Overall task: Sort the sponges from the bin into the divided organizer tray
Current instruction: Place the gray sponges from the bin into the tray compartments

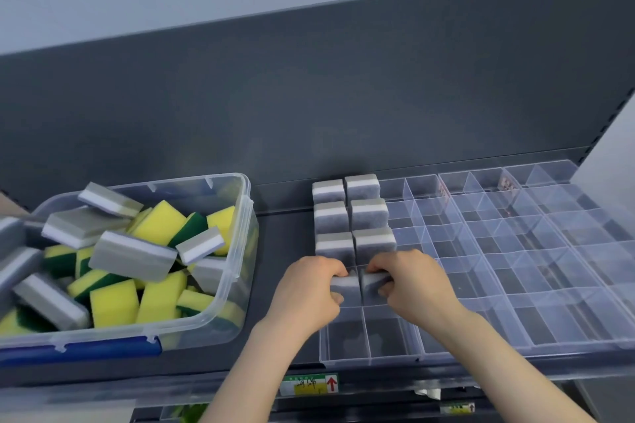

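Observation:
A clear plastic bin (237,288) at the left holds several grey-and-white and yellow-and-green sponges (161,220). To its right lies a clear divided organizer tray (515,312). Its two leftmost columns hold several grey sponges (369,216) standing in the back three rows. My left hand (309,295) grips a grey sponge (347,285) in the fourth row of the left column. My right hand (412,285) grips another grey sponge (372,283) in the cell beside it. Both sponges sit partly down in their cells.
Bin and tray rest on a dark grey shelf (281,251) with a tall dark back panel (309,96). A label strip with a red arrow (311,385) runs along the shelf's front edge. The tray's other compartments show no sponges.

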Tool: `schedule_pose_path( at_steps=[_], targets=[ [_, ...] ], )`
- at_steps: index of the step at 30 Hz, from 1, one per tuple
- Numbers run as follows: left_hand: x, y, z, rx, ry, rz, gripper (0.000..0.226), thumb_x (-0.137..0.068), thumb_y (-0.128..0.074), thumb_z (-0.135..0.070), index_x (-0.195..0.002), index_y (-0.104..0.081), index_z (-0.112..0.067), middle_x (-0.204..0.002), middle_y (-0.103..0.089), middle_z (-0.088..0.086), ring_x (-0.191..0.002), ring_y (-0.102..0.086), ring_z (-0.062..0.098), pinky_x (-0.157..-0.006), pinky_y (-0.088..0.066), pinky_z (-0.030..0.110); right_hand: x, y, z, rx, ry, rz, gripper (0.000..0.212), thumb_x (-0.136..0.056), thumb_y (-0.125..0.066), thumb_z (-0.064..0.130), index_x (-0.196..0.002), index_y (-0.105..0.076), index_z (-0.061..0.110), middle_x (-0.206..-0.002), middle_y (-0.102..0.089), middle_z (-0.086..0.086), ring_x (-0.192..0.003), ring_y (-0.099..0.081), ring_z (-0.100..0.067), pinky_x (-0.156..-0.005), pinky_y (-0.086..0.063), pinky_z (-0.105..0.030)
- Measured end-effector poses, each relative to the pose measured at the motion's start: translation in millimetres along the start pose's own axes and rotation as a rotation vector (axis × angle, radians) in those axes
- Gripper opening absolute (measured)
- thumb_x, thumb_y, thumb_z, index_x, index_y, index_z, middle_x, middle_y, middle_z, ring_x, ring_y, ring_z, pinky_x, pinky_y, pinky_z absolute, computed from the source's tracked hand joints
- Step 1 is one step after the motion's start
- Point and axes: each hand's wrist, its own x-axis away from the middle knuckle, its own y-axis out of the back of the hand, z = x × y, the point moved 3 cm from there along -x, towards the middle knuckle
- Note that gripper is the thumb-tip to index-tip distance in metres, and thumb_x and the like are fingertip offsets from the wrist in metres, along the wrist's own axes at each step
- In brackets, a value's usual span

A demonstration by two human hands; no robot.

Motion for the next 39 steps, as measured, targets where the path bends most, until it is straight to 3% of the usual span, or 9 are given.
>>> schedule_pose_path(
  at_steps=[8,14,17,21,27,31,35,39],
  targets=[
    [9,-1,5,0.077,0.000,-0.021,0.036,-0.083,-0.067,-0.024,-0.118,-0.062,-0.032,-0.115,-0.061,-0.014,-0.104,-0.056,0.010,-0.078,-0.038,0.019,8,-2,-4,-0.041,-0.005,0.005,0.037,-0.079,-0.057,0.013,-0.110,-0.062,0.033,-0.095,-0.069,0.006,-0.090,-0.060,-0.019,-0.064,-0.039,-0.024],
    [15,13,5,0.084,-0.086,-0.008,0.056,-0.083,-0.067,-0.034,-0.136,-0.048,-0.033,-0.134,-0.051,-0.016,-0.121,-0.047,0.006,-0.092,-0.035,0.018,6,16,4,-0.134,0.078,0.100,0.041,-0.079,-0.068,0.026,-0.118,-0.058,0.038,-0.113,-0.061,0.018,-0.104,-0.055,-0.005,-0.083,-0.044,-0.018],
    [24,37,13,0.121,-0.098,-0.125,0.056,-0.082,-0.065,-0.046,-0.135,-0.046,-0.042,-0.134,-0.047,-0.025,-0.118,-0.043,-0.005,-0.090,-0.031,0.012,2,38,18,-0.257,0.122,-0.031,0.040,-0.078,-0.073,0.031,-0.115,-0.061,0.039,-0.111,-0.060,0.025,-0.105,-0.053,0.002,-0.085,-0.038,-0.013],
    [39,80,37,0.097,-0.059,-0.328,0.045,-0.081,-0.066,-0.046,-0.126,-0.056,-0.043,-0.124,-0.054,-0.027,-0.113,-0.044,-0.009,-0.089,-0.033,0.009,-12,43,48,-0.385,0.171,-0.119,0.031,-0.080,-0.072,0.023,-0.107,-0.065,0.037,-0.097,-0.062,0.029,-0.094,-0.056,0.008,-0.085,-0.043,-0.011],
    [66,125,85,0.130,0.044,-0.444,0.036,-0.081,-0.069,-0.038,-0.116,-0.063,-0.041,-0.110,-0.060,-0.024,-0.101,-0.054,-0.007,-0.087,-0.044,0.015,-37,24,104,-0.450,0.278,-0.067,0.029,-0.082,-0.069,0.020,-0.105,-0.066,0.038,-0.095,-0.064,0.030,-0.094,-0.057,0.012,-0.084,-0.045,-0.009],
    [82,150,129,0.058,0.142,-0.502,0.037,-0.082,-0.070,-0.034,-0.117,-0.063,-0.041,-0.108,-0.060,-0.026,-0.099,-0.052,-0.008,-0.082,-0.037,0.009,-50,15,141,-0.460,0.362,-0.057,0.029,-0.081,-0.069,0.017,-0.105,-0.068,0.033,-0.094,-0.065,0.029,-0.094,-0.060,0.009,-0.087,-0.049,-0.016],
    [97,176,175,0.053,0.246,-0.589,0.034,-0.082,-0.070,-0.032,-0.114,-0.064,-0.041,-0.107,-0.063,-0.023,-0.100,-0.057,-0.002,-0.086,-0.048,0.026,-63,4,172,-0.403,0.424,-0.010,0.028,-0.083,-0.065,0.019,-0.109,-0.066,0.031,-0.104,-0.066,0.021,-0.100,-0.059,0.001,-0.090,-0.049,-0.026],
    [103,195,210,0.070,0.272,-0.631,0.032,-0.083,-0.070,-0.027,-0.113,-0.066,-0.036,-0.104,-0.065,-0.021,-0.098,-0.060,-0.001,-0.088,-0.053,0.036,-74,-4,196,-0.275,0.467,-0.001,0.029,-0.085,-0.064,0.027,-0.114,-0.063,0.034,-0.111,-0.063,0.021,-0.107,-0.054,-0.001,-0.090,-0.044,-0.018]
  ],
)
